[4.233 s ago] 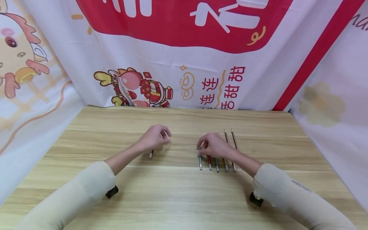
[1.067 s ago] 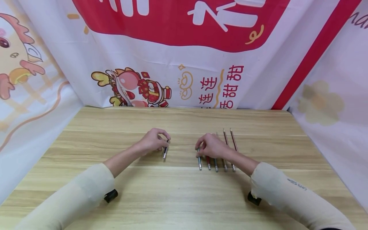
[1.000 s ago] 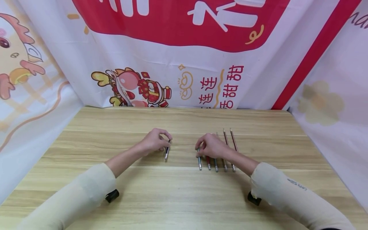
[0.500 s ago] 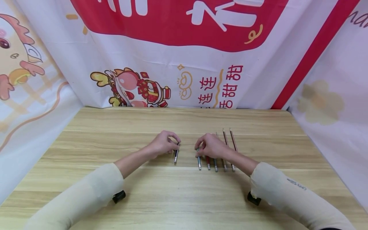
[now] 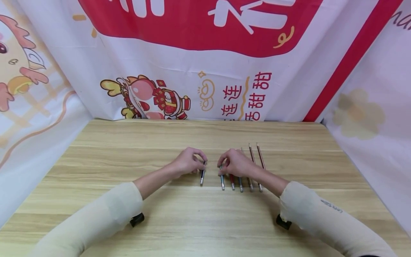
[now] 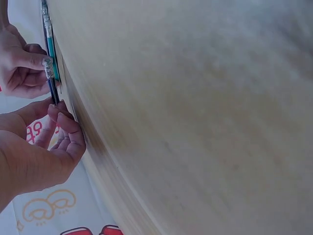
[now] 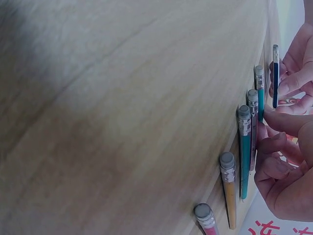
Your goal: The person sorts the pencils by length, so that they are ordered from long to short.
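Observation:
My left hand pinches a dark pencil between thumb and fingertips, its eraser end pointing toward me. In the left wrist view this dark pencil shows a metal band at its eraser end. Just to the right, my right hand has thumb and fingertips on a teal pencil, the leftmost of a row. Beneath and beside that hand lie a red pencil, another teal pencil and two brownish pencils, one nearer and one at the far right; the hand partly covers them.
The pencils lie side by side on a wood-grain table, erasers toward me. A printed white and red cloth hangs behind the table's back edge and along both sides. Black wrist devices sit below each sleeve.
My left hand has taken up the dark pencil from the table's left part and carried it rightward, nearer the row. My right hand stays at the leftmost teal pencil.

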Available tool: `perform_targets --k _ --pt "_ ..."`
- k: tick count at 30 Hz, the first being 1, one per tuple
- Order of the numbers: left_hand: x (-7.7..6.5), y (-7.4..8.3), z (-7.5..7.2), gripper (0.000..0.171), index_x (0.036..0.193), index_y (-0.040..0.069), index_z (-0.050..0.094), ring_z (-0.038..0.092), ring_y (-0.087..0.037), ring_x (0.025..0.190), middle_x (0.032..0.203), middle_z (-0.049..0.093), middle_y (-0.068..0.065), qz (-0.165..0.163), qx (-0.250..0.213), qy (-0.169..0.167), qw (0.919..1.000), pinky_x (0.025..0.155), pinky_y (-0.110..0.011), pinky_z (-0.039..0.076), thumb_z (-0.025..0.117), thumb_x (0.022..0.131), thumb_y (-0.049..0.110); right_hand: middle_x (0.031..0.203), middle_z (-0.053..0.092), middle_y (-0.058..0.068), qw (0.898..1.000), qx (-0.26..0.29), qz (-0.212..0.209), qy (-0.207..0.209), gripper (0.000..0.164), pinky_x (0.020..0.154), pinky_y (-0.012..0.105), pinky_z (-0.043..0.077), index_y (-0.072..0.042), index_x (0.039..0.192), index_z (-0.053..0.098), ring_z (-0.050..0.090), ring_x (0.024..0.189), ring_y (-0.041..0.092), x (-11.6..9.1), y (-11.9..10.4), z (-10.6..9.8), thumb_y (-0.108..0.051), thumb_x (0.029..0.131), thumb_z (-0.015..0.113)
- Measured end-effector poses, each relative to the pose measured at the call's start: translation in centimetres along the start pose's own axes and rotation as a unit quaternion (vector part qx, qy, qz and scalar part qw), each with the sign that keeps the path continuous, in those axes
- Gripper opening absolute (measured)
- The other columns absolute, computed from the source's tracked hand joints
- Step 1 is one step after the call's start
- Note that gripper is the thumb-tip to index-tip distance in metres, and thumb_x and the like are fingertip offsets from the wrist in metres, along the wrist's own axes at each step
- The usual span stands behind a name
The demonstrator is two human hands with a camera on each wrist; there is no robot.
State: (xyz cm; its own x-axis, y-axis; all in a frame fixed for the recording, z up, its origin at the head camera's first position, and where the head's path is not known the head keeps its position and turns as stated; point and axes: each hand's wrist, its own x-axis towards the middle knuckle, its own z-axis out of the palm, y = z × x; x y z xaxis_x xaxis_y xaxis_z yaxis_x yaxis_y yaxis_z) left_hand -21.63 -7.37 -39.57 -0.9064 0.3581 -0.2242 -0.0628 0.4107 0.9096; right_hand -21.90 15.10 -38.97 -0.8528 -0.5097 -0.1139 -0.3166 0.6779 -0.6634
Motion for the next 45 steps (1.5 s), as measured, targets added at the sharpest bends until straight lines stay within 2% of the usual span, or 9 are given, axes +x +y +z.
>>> perform_targets --k 11,21,28,45 --pt "0.0 0.6 1.1 0.019 0.106 -0.004 0.070 0.052 -0.012 0.052 0.075 0.073 -0.010 -0.003 0.021 -0.013 0.9997 0.048 -0.023 0.041 0.075 0.088 -0.004 0.075 0.072 -0.001 1.000 -0.012 -0.001 -0.002 0.019 0.059 0.025 0.049 -0.005 0.098 0.078 0.061 0.064 0.009 -0.1 -0.2 -0.3 -0.011 0.082 0.088" --pt "0.2 0.9 2.0 0.019 0.102 -0.003 0.070 0.051 -0.012 0.051 0.074 0.073 -0.011 0.002 0.050 -0.005 0.9987 0.048 -0.021 0.041 0.078 0.085 -0.006 0.076 0.073 0.000 1.000 -0.010 0.000 0.000 0.019 0.061 0.025 0.049 -0.005 0.098 0.078 0.061 0.065 0.009 -0.1 -0.1 -0.3 -0.011 0.083 0.088" --pt "0.4 1.0 2.4 0.017 0.099 -0.002 0.070 0.052 -0.012 0.052 0.071 0.071 -0.009 0.015 0.075 -0.001 0.9971 0.049 -0.021 0.042 0.078 0.084 -0.005 0.076 0.072 0.000 1.000 -0.013 0.003 0.000 0.019 0.061 0.026 0.049 -0.006 0.098 0.078 0.061 0.064 0.010 -0.2 -0.1 -0.3 -0.011 0.083 0.088" --pt "0.4 1.0 2.5 0.015 0.097 -0.002 0.070 0.054 -0.011 0.053 0.071 0.071 -0.009 0.029 0.101 0.001 0.9945 0.051 -0.020 0.043 0.079 0.085 -0.005 0.076 0.072 0.000 1.000 -0.016 0.014 -0.004 0.019 0.060 0.025 0.048 -0.007 0.099 0.078 0.061 0.065 0.010 0.0 -0.3 -0.2 -0.012 0.083 0.088"
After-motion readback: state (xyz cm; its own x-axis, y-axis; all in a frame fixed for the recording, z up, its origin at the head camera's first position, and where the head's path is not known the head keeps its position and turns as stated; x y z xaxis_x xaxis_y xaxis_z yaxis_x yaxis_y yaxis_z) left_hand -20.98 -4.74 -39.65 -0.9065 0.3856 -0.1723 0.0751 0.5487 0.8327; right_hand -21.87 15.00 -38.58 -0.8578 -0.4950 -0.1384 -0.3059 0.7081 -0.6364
